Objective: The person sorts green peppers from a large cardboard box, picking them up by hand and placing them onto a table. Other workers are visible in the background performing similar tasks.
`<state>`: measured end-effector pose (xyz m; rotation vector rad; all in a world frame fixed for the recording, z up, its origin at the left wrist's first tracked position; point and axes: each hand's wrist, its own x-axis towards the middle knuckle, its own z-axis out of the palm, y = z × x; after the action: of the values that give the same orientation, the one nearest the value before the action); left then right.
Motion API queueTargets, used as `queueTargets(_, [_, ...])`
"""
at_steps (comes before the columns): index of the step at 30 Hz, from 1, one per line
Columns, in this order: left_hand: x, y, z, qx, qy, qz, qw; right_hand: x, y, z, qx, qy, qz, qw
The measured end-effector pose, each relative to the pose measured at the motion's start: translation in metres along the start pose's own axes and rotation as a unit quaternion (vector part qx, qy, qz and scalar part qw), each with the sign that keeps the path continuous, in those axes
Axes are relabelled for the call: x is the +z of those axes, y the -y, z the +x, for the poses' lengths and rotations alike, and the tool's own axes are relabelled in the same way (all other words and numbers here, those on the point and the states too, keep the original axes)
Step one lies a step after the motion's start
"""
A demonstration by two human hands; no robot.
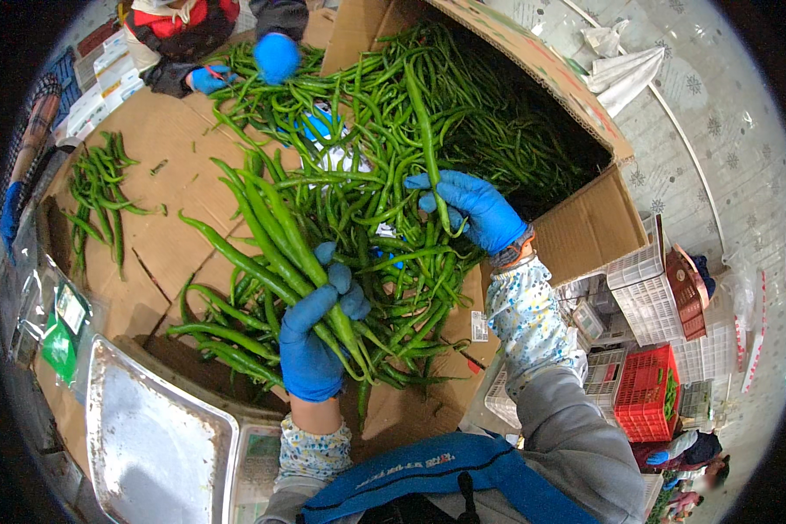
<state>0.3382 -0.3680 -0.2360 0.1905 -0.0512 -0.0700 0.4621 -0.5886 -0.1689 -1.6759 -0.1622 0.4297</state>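
My left hand (321, 321), in a blue glove, is closed around a bunch of long green chili peppers (272, 229) that fan out to the upper left. One long green chili pepper (424, 131) is held upright between the gloved fingers of my right hand (475, 206). Under and between both hands spreads a loose pile of green chili peppers (386, 203) on cardboard. It runs back into a large open cardboard box (589, 209) full of darker-looking peppers. A smaller heap of peppers (105, 190) lies apart at the left.
A metal tray (160, 432) of a scale stands at the lower left, near a plastic bag (62, 340). Across the cardboard, a co-worker's blue-gloved hands (276, 57) are at the pile; another blue-gloved hand (10, 216) shows at the far left. White crates and a red crate (645, 393) stand at the right.
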Motion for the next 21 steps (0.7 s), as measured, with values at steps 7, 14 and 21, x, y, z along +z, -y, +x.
queueTargets(7, [0.003,0.0,-0.002,-0.002,-0.017,-0.023,1.0,-0.024,-0.028,0.014,-0.01,0.099,-0.197,0.975])
queueTargets(14, [0.001,-0.001,0.0,0.0,-0.014,-0.001,1.0,-0.15,-0.082,0.092,0.022,-0.389,-0.64,0.662])
queueTargets(21, [-0.004,-0.006,0.001,0.007,-0.035,-0.006,0.999,-0.189,-0.084,0.102,0.141,-0.31,-0.719,0.606])
